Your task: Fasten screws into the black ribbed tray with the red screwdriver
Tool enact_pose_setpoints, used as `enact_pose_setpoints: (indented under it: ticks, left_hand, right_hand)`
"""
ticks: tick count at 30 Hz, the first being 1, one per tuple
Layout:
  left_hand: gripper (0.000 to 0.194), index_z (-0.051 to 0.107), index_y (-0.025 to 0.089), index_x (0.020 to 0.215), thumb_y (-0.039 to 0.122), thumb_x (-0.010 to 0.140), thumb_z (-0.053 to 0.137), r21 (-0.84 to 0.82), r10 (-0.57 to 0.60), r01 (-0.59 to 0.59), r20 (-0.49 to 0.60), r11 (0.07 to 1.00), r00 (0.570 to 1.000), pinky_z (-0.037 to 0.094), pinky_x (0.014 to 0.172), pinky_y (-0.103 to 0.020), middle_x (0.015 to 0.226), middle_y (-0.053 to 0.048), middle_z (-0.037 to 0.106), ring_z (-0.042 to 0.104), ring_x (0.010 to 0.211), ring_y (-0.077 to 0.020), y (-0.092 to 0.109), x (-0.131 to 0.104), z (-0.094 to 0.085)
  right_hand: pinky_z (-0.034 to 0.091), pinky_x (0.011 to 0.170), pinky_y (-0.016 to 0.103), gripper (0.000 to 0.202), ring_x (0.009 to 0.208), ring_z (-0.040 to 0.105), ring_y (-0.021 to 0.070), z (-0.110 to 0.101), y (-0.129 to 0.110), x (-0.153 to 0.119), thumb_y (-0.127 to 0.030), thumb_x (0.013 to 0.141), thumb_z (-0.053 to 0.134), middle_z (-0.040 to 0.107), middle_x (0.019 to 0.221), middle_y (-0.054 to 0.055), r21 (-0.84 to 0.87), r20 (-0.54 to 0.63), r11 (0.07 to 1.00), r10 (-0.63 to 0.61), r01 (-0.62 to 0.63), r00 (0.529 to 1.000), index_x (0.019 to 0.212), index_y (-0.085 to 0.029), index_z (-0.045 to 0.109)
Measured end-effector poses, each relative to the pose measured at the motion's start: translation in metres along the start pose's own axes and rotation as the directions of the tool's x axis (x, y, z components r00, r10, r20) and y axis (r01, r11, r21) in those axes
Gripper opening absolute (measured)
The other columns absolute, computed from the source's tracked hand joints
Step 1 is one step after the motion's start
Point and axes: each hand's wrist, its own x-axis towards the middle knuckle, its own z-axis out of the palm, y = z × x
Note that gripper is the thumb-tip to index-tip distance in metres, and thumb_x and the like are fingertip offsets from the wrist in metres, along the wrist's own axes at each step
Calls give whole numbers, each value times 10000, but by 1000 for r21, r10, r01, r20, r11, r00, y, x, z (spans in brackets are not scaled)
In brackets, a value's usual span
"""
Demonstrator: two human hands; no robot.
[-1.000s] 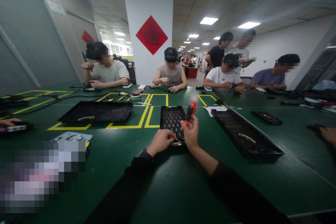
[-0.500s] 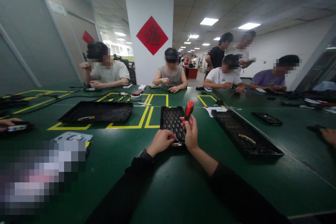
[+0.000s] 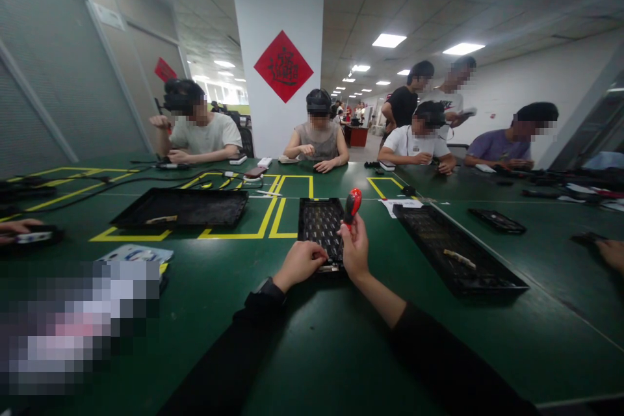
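My right hand (image 3: 355, 248) is closed round a screwdriver (image 3: 351, 205) with a red and black handle, held upright with the handle on top. The screwdriver's tip is hidden behind my fingers. Below it lies a small black tray (image 3: 320, 218) with rows of small bright metallic pieces or slots. My left hand (image 3: 301, 264) rests at the tray's near left edge, thumb and fingertips pinched together just inside it. Whatever they pinch is too small to tell. Close to both hands, a light-coloured strip (image 3: 329, 268) shows at the tray's near end.
Larger black trays stand left (image 3: 180, 206) and right (image 3: 439, 240), each holding a pale strip. A flat black piece (image 3: 497, 221) lies farther right. Cables (image 3: 131, 177) cross the table's far left. Several people sit opposite; other people's hands show at both side edges.
The screwdriver's handle has turned in my right hand, its red side now showing more to the right. Both hands otherwise keep their places at the small tray.
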Motion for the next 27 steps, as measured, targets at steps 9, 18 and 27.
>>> enact_pose_setpoints:
  ticks: [9,18,27]
  left_hand:
    - [185,709,221,811,202,734,542,1,12,-12,-1,1000,1000,424,757,-230,792,-3,691,599,748,-132,-2,1,1]
    - [177,706,217,811,206,738,545,0,4,-4,-1,1000,1000,424,769,-232,792,-4,687,596,755,-133,-1,0,0]
    - [237,653,214,924,139,768,493,55,67,-60,-128,997,989,408,833,-279,955,-32,615,552,897,-152,2,-3,1]
  right_hand:
    - [448,742,279,247,781,517,136,-3,-6,0,-338,853,481,507,921,25,-112,-30,994,-16,13,999,1055,-213,547]
    - [461,780,321,413,844,553,156,0,-1,0,-326,858,468,568,1008,63,16,-30,1000,23,-23,999,1255,-216,439]
    - [463,785,302,468,925,553,167,2,-1,1,-305,793,559,557,1109,82,-23,-55,1000,-16,15,998,1237,-209,446]
